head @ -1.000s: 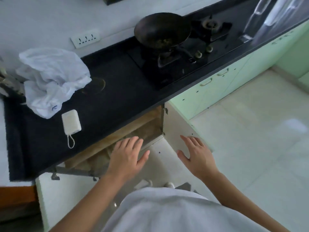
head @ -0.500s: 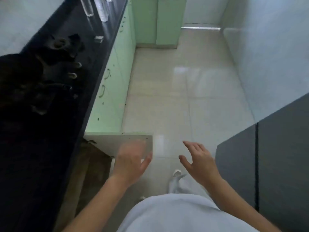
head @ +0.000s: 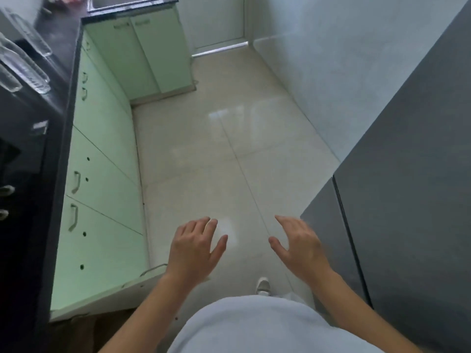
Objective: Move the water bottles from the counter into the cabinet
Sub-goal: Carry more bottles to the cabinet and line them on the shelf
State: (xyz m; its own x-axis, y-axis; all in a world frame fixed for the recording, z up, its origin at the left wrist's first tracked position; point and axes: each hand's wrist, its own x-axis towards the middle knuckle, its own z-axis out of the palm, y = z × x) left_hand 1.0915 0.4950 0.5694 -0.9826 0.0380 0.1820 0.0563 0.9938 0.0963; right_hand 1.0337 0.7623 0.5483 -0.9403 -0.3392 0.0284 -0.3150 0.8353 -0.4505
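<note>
Clear, cylindrical water bottles (head: 24, 63) are sitting on the glossy black counter (head: 60, 138), above its smooth pale green cabinet doors (head: 102, 174), while the left hand (head: 195, 248) and right hand (head: 298, 247) are hovering apart beside the counter over shiny cream floor tiles (head: 204, 149), fingers spread, holding nothing.

Bare floor (head: 229, 149) is lying open at 12 o'clock, ahead of left hand (head: 196, 248) and right hand (head: 298, 245). Green cabinet fronts (head: 102, 161) and dark counter (head: 61, 123) are walling off 9 to 11 o'clock. Grey panel (head: 407, 200) is crowding 3 o'clock, and an open cabinet door (head: 137, 285) is jutting in at 8.
</note>
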